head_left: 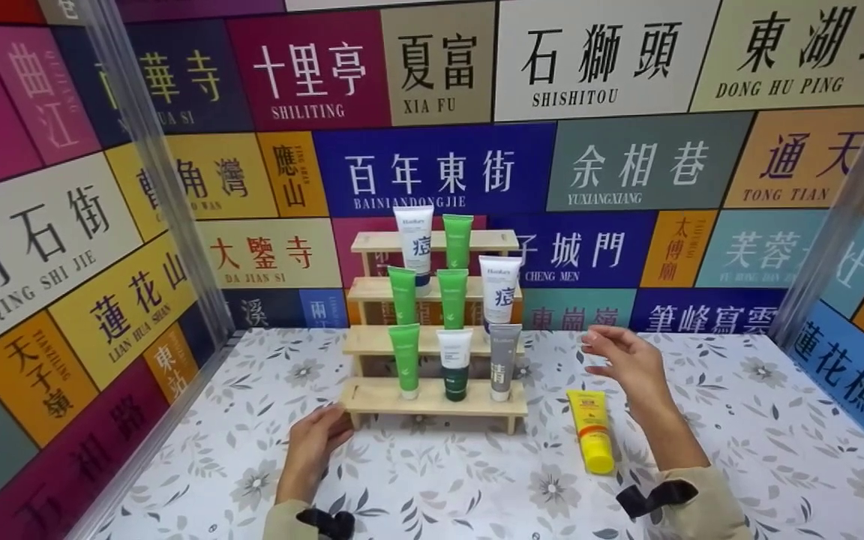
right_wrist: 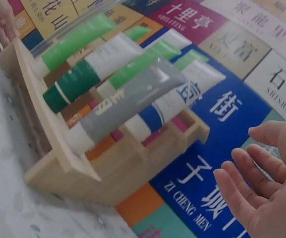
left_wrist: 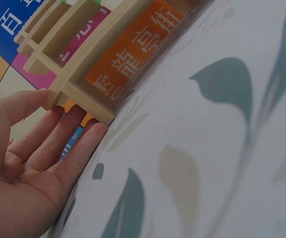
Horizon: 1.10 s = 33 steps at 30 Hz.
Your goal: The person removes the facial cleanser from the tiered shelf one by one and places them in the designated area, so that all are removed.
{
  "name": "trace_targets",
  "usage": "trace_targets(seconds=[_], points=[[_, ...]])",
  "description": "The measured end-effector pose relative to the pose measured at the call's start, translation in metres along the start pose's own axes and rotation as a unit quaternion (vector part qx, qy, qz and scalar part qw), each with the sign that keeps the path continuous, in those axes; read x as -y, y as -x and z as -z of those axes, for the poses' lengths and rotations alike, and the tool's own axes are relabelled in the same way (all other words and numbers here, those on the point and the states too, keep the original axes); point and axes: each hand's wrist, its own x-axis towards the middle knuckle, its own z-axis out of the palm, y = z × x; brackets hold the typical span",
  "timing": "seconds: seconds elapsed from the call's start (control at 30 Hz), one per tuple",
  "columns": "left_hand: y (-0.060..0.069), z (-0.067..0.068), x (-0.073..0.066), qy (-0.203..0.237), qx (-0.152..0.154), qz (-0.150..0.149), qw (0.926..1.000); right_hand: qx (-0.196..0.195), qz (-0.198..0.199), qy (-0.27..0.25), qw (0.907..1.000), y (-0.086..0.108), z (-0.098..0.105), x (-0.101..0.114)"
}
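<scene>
A pale wooden stepped display rack stands on the table with several tubes on its tiers. At its lower left end, my left hand holds the corner of the bottom tier; the left wrist view shows the thumb on one side and fingers at the other. My right hand is raised right of the rack, fingers loosely bent, holding nothing. Below it a yellow tube lies on the table. The bottom tier bears a green tube, a white-and-dark-green tube and a grey tube.
Higher tiers hold more green tubes and white tubes. A leaf-patterned cloth covers the table. Behind stands a wall of coloured name panels, with clear upright posts at the sides.
</scene>
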Motion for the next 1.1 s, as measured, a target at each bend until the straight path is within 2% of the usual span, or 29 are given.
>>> trace_targets(seconds=[0.17,0.33,0.6,0.8,1.1], points=[[0.000,-0.002,0.000,-0.010,0.003,0.004,0.9999,0.018,0.056,-0.014,0.9982,0.009,-0.003,0.012],[0.000,-0.003,-0.002,-0.014,0.001,0.006,0.9999,0.035,0.099,0.000,0.9945,0.010,-0.013,0.028],[0.002,-0.002,-0.002,-0.007,0.007,-0.005,0.9999,0.049,0.192,0.052,0.9788,-0.003,-0.042,0.071],[0.003,-0.001,0.000,-0.001,0.013,-0.006,0.9999,0.049,0.198,0.087,0.9751,-0.018,-0.069,0.103],[0.000,-0.001,-0.001,-0.010,0.005,-0.008,0.9999,0.053,0.210,0.105,0.9706,-0.044,-0.097,0.133]])
